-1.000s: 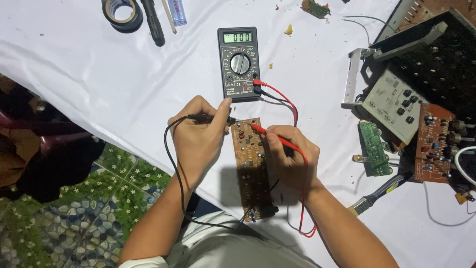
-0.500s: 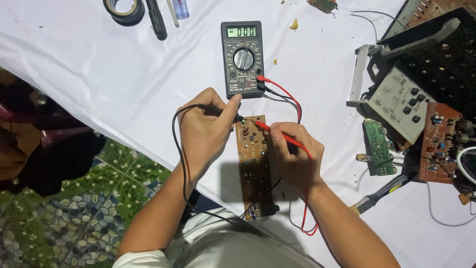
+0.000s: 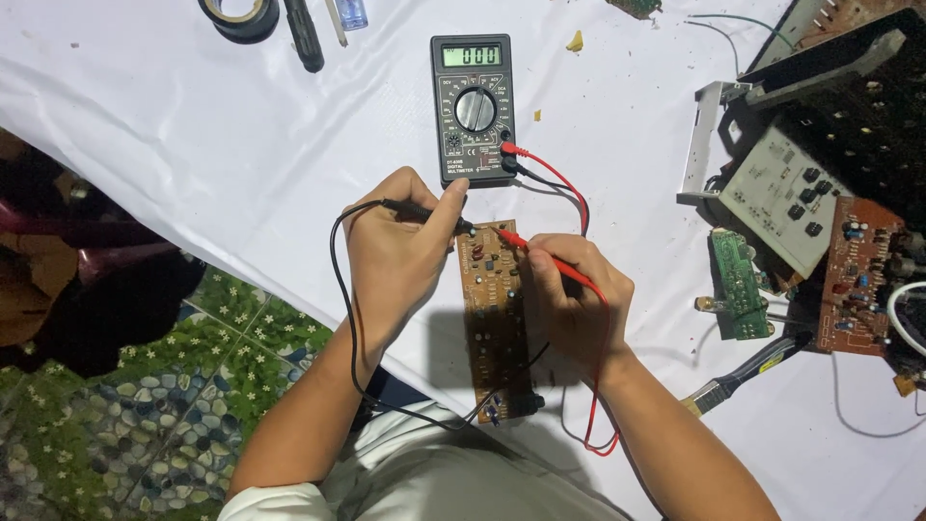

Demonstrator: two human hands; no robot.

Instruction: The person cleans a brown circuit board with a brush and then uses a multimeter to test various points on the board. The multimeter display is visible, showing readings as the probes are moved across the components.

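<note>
Brown and narrow, the circuit board (image 3: pixel 495 323) lies on the white-covered desk (image 3: pixel 193 145) with its long axis running near to far, its far end pointing at the grey meter (image 3: pixel 473 108) just beyond it. The left hand (image 3: pixel 395 256) is closed on a black probe (image 3: pixel 424 210) whose tip points right onto the board's far left corner. The right hand (image 3: pixel 569 299) is closed on a red probe (image 3: pixel 545 259) that slants far-left, its tip on the board's far end. Both hands flank the board, apart, the right resting against its edge. Black and red leads loop back to the meter. Far right lie an opened device chassis (image 3: pixel 820 125), a green board (image 3: pixel 741 285) and a reddish board (image 3: pixel 858 275); far left, a tape roll (image 3: pixel 239 17).
</note>
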